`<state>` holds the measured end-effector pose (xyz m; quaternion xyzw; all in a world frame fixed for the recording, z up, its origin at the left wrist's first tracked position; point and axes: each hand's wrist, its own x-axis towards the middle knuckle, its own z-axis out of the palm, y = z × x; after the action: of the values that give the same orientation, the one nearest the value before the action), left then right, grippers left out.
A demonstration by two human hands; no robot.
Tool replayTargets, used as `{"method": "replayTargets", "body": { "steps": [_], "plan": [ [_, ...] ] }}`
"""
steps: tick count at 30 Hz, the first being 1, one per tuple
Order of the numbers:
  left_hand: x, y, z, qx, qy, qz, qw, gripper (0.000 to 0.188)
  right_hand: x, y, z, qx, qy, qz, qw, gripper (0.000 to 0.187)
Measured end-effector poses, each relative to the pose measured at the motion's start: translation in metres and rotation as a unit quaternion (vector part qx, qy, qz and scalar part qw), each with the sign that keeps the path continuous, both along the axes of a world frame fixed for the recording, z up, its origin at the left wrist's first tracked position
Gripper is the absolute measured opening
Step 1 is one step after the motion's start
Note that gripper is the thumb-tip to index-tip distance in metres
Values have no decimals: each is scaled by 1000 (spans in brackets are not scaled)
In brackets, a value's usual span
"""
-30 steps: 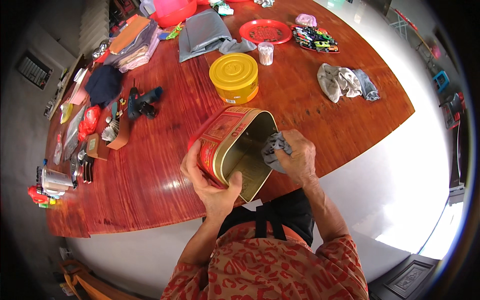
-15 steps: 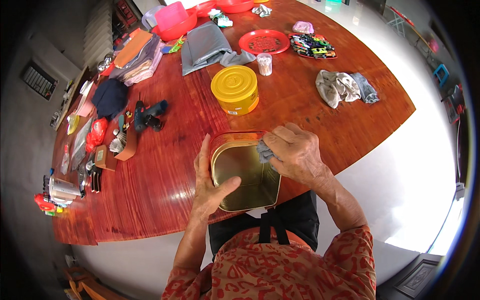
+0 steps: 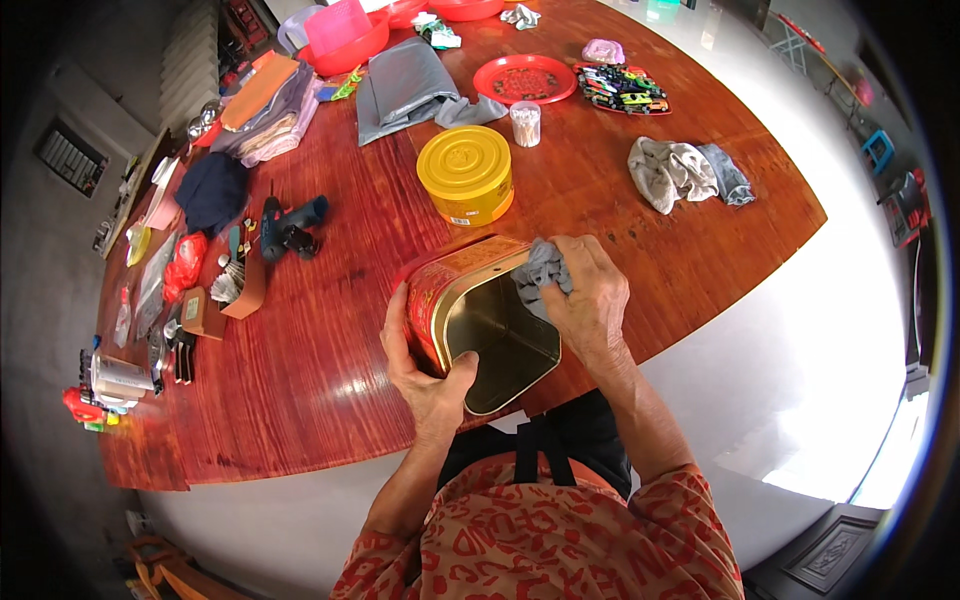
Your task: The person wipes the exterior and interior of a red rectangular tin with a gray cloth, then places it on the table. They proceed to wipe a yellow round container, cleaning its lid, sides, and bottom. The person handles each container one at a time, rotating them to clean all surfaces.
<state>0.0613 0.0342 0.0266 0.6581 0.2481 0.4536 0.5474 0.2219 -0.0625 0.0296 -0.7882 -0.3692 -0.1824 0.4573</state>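
At the upper centre of the frame I see a red plate (image 3: 525,82); at upper left, a drill (image 3: 271,228); at upper right, a crumpled beige cloth (image 3: 665,175).

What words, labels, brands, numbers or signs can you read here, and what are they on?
I don't copy print out; it stands here:
Red tin: side print, too small to read.
Yellow tub: barcode, too small.
Patterned shirt: red letter shapes, not copied.
Whitish container, far left: print too blurred.

Tan shirt (image 3: 560,540), bold red print; short sleeves (image 3: 668,505), matching; black strap (image 3: 542,455); black trousers (image 3: 592,432); bare hands (image 3: 590,300).
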Motion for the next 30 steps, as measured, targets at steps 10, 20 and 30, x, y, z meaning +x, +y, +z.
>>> {"method": "replayTargets", "body": {
  "steps": [10,20,30],
  "plan": [
    [2,0,0,-65,-35,13,997,91,-24,-14,-27,-54,70,37,995,36],
    [-5,6,10,-131,-77,-2,988,83,-6,-61,-32,-83,237,262,932,31],
    [4,0,9,-234,-128,-50,963,82,18,-11,4,139,357,239,892,32]
  ]
}}
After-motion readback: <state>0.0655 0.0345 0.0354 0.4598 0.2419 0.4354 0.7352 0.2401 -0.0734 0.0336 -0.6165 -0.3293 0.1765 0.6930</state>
